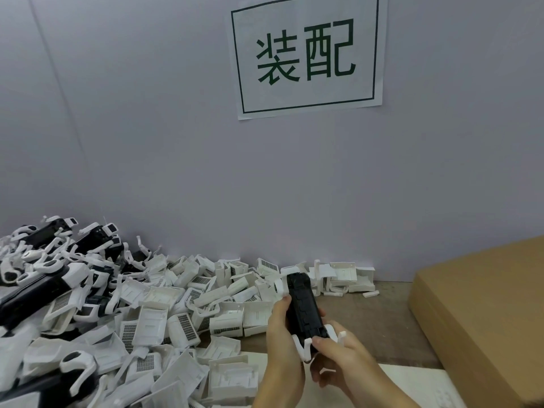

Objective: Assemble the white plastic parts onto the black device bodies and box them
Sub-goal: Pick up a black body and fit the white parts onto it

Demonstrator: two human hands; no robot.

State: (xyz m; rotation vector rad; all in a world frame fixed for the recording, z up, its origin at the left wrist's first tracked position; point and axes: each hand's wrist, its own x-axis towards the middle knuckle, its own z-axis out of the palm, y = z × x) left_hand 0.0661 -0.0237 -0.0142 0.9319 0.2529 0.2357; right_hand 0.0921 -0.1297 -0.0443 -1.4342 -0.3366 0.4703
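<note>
1. The long black plastic device body [303, 309] is held up over the brown wooden desk [374, 316], near the middle of the view, with its far end pointing at the wall.
2. The left hand [282, 340] wraps its fingers round the left side of the black body. The thumb sits near a white plastic clip [281, 285] at the far end.
3. The right hand [338, 360] curls round the near end. Its thumb presses on a white plastic curved part [306, 347] that sits on that end of the body.
4. A big heap of loose white plastic parts [164, 319] covers the desk to the left and reaches back to the wall. It lies just beside the left hand.
5. Further left is a pile of black bodies with white parts on them [50, 266]. They are all jumbled up.
6. A brown cardboard box [482, 313] lies flat on the right, apart from the hands. Its right side runs out of view.
7. A white paper sign with green letters [306, 54] is stuck on the grey wall [147, 128] above the desk.
8. A white flat thing [424, 384] lies under the right arm. It may be a tray, but most of it is hidden.
9. The palms hide the underside of the black body, and the heap is too blurry at the bottom left to tell one part from another.
</note>
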